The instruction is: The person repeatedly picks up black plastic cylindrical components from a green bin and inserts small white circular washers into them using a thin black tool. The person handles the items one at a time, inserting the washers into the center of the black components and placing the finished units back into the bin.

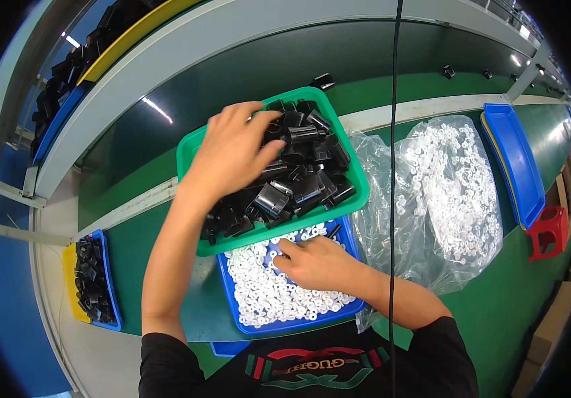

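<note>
My left hand reaches over a green tray heaped with glossy black plastic parts. Its fingers are spread and bent down toward the parts, with nothing visibly gripped. Below, my right hand is low over a blue tray of small white plastic rings. Thumb and forefinger come together at the rings; whether one is between them is too small to see. A short dark stick-like piece shows just beyond the right hand's knuckles. The green tray overlaps the blue tray's far edge.
To the right, a clear plastic bag of white rings lies beside stacked blue trays and a red stool. Another tray of black parts is at left. A dark cable hangs down in front. One black part lies beyond the green tray.
</note>
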`<state>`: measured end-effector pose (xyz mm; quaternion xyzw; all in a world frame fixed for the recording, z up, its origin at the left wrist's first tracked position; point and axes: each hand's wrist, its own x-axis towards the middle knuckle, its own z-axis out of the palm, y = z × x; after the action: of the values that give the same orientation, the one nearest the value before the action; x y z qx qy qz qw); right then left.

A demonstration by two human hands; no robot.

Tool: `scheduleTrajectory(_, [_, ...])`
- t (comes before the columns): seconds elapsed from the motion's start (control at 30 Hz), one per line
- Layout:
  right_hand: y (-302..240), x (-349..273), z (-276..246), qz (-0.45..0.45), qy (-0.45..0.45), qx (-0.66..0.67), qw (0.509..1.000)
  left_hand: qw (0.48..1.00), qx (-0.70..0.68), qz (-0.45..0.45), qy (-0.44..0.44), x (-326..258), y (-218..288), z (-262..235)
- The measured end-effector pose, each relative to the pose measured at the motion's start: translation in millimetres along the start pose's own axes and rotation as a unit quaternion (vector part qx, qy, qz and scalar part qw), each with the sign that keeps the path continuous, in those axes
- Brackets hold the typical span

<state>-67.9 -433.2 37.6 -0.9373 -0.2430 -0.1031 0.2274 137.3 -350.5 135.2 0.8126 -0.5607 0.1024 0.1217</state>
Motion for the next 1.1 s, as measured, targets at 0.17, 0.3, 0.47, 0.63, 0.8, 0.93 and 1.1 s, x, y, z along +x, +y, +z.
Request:
scheduleTrajectory(0.17, [2.0,0.5,-1.1,-0.003,-0.013,-0.004,1.000,0.988,-0.105,0.112,-0.014,31.7,50.4,20.7])
scheduleTrajectory(0.3, [1.6,3.0,-2.1,-0.008,-0.005,-0.001,1.000,0.979,-0.060,0.143,-0.132,52.8,56.9,29.3])
scheduleTrajectory(0.47, [3.5,0.2,1.4,-0.007,-0.006,-0.002,1.000,0.978,-0.094,0.173,-0.075,46.0,46.9,25.9])
scheduleTrajectory(0.63, [-0.8,0.3,-7.9,-0.008,0.015,-0.002,1.000,0.921,-0.389,-0.012,-0.006,-11.7,54.8,-21.4])
scheduleTrajectory(0.8, [-0.6,1.3,-9.6,-0.031,0.077,-0.006,0.996,0.711,-0.694,-0.095,-0.061,-101.3,55.2,-28.9])
scheduleTrajectory(0.93, [-2.5,1.6,-5.7,-0.041,0.097,0.030,0.994,0.677,-0.729,-0.090,-0.035,-150.6,51.0,-7.7])
scheduleTrajectory(1.1, [-2.8,8.8,-7.9,-0.070,0.165,0.148,0.973,0.593,-0.757,-0.253,0.110,-184.8,58.1,4.3])
